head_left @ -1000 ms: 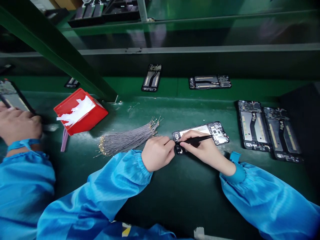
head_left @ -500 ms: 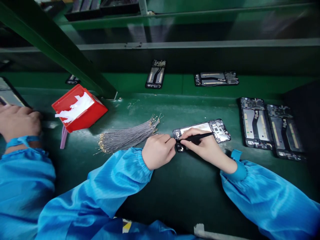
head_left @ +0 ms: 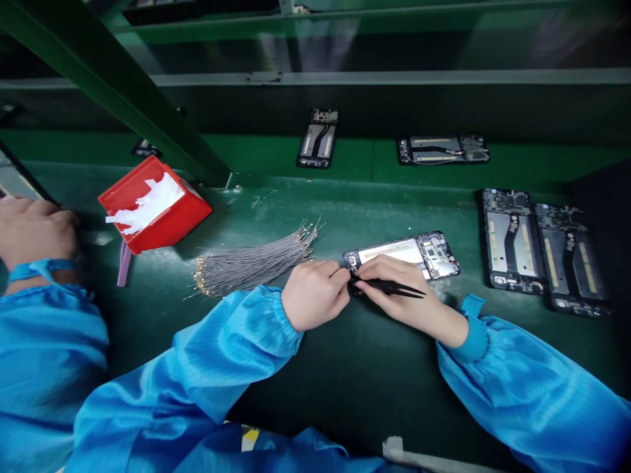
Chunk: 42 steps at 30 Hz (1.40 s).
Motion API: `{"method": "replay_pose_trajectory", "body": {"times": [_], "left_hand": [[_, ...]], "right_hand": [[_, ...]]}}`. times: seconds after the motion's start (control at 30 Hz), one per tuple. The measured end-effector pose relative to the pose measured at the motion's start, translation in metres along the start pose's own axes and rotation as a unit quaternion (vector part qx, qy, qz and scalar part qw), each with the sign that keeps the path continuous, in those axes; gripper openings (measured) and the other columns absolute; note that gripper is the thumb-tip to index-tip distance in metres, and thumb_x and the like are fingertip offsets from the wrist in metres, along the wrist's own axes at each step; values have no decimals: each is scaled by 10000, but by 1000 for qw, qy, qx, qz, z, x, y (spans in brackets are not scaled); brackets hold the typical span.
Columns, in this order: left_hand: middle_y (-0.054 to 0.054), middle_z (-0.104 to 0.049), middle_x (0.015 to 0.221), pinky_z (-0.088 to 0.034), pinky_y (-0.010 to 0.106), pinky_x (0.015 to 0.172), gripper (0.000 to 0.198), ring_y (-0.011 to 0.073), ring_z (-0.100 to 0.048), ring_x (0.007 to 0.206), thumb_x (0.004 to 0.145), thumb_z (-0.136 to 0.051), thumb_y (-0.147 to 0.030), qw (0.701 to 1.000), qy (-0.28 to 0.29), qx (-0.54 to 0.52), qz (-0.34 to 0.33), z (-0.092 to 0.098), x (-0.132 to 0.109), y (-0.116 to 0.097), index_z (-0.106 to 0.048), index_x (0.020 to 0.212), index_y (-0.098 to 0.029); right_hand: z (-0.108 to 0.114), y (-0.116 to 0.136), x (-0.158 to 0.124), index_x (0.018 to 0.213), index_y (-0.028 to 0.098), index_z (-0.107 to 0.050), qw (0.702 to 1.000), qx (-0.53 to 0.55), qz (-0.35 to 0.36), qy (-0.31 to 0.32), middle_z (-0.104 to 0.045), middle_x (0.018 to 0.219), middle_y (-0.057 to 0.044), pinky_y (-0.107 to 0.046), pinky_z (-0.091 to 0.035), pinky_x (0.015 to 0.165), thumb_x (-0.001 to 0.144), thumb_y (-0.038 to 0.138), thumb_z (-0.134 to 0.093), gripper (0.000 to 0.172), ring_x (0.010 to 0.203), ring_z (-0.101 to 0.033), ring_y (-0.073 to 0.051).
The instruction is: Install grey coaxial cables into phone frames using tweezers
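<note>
The opened phone (head_left: 411, 253) is laid flat on the green bench (head_left: 345, 374), its left end covered by both hands. The black tweezers (head_left: 397, 288) are held in the right hand (head_left: 401, 299); its grip is closed around them, the tips pointed left at the phone's near-left corner. The left hand (head_left: 315, 295) is curled shut, thumb and forefinger pressed against that same corner; whether anything thin is pinched there cannot be told. Judged from this, fine placement at the corner is in hand. For good results, the phone should be steadied by the left hand, the right wrist rested on the bench, and the tweezer tips brought in low and squeezed lightly so that small parts are not scratched. A bundle of grey wires (head_left: 254, 263) is laid just left of the left hand, a red bin (head_left: 152, 203) beyond it. Two further phone frames (head_left: 513, 240) are set well to the right
</note>
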<state>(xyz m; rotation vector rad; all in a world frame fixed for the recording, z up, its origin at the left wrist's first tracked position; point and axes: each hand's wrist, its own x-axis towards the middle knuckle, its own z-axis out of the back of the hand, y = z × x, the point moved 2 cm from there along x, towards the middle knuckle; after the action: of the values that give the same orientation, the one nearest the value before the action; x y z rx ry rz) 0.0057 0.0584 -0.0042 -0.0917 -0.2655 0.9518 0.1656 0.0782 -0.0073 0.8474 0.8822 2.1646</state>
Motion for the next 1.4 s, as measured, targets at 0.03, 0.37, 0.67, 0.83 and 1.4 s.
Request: {"method": "replay_pose_trajectory", "body": {"times": [0.03, 0.37, 0.67, 0.83, 1.4], "left_hand": [[9, -504, 605, -380, 263, 536, 188, 138, -497, 576, 795, -421, -199, 1000, 3, -3, 2, 0, 0, 0, -549, 662, -162], [11, -536, 661, -389, 253, 577, 173, 140, -509, 629, 819, -421, -216, 999, 51, -4, -4, 6, 2, 8, -556, 723, -164], [22, -530, 767, -342, 270, 601, 200, 140, -460, 692, 883, -365, -143, 973, 75, 37, -216, 16, 4, -3, -547, 816, -195], [22, -518, 743, -336, 289, 612, 171, 152, -453, 680, 863, -401, -138, 968, 65, 53, -235, 10, 6, -21, -517, 742, -175], [20, -487, 694, -323, 295, 598, 140, 158, -438, 652, 817, -429, -166, 989, 18, -8, -146, -13, 25, -50, -539, 730, -172]], "right_hand": [[0, 1, 0, 818, 194, -551, 1000, -5, 8, 1, -603, 785, -41, -294, -459, 654, 816, 167, -531, 34, 735, -546, -146], [2, 3, -2, 816, 200, -542, 1000, -23, 20, -3, -601, 801, -41, -308, -464, 676, 836, 181, -497, 53, 759, -553, -156], [75, -39, -34, 776, 218, -514, 941, -248, -125, -195, -549, 741, -42, -341, -415, 656, 819, 218, -482, 53, 716, -531, -196], [63, -24, -54, 762, 207, -509, 962, -174, -143, -153, -540, 723, -22, -299, -407, 614, 832, 215, -491, 72, 668, -526, -159], [63, -10, -91, 802, 204, -561, 975, 33, -178, -129, -581, 843, -37, -341, -471, 726, 770, 164, -589, 58, 806, -566, -173]]}}
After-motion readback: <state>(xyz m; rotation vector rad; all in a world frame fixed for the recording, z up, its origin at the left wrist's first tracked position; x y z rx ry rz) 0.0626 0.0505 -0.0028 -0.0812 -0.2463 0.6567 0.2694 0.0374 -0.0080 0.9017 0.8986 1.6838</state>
